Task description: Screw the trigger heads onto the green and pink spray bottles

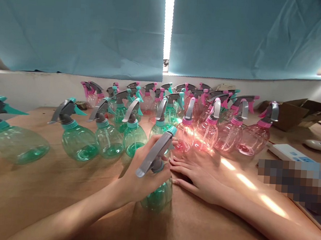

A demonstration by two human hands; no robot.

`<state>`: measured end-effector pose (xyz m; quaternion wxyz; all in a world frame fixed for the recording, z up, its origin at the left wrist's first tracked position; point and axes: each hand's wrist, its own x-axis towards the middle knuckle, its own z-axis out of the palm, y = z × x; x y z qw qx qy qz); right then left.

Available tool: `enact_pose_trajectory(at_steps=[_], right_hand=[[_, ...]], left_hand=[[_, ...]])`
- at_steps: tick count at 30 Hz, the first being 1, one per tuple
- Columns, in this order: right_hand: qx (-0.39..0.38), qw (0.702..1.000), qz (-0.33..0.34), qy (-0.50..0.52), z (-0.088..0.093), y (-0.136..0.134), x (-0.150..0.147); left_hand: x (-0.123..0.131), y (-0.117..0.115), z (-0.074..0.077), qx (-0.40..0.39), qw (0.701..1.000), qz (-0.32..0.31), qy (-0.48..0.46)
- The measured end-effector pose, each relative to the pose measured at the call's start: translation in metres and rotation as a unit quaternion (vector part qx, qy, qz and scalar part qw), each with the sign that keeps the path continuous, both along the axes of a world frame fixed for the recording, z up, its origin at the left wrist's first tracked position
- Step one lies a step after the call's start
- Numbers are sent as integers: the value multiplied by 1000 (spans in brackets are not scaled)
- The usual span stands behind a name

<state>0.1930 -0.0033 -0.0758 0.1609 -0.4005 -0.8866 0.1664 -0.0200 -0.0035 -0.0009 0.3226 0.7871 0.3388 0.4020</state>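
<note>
My left hand (137,172) is wrapped around the neck of a green spray bottle (158,196) with a grey and teal spray head. The bottle stands upright on the wooden table at the near middle, with green see-through walls. Its trigger is mostly hidden behind the spray head and my fingers. Just to the right, my right hand (200,178) lies palm down with its fingers stretched towards the bottle. Whether those fingertips touch it I cannot tell. Beyond my hands stand a green spray bottle (134,138) and a pink spray bottle (184,137).
Several more green and pink spray bottles fill rows behind. An open cardboard box (297,114) sits at the right, near a white computer mouse (317,145) and a white box with blue marks (291,152). Blue curtains (79,28) hang at the back.
</note>
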Motion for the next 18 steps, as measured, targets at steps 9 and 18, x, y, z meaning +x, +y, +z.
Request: enact_pose_trajectory(at_steps=[9,18], right_hand=[[0,1000,-1,22,-2,0,0],[-12,1000,3,27,-3,1,1]], left_hand=[[1,-1,1,8,1000,6,11],[1,-1,1,-7,1000,17,24]])
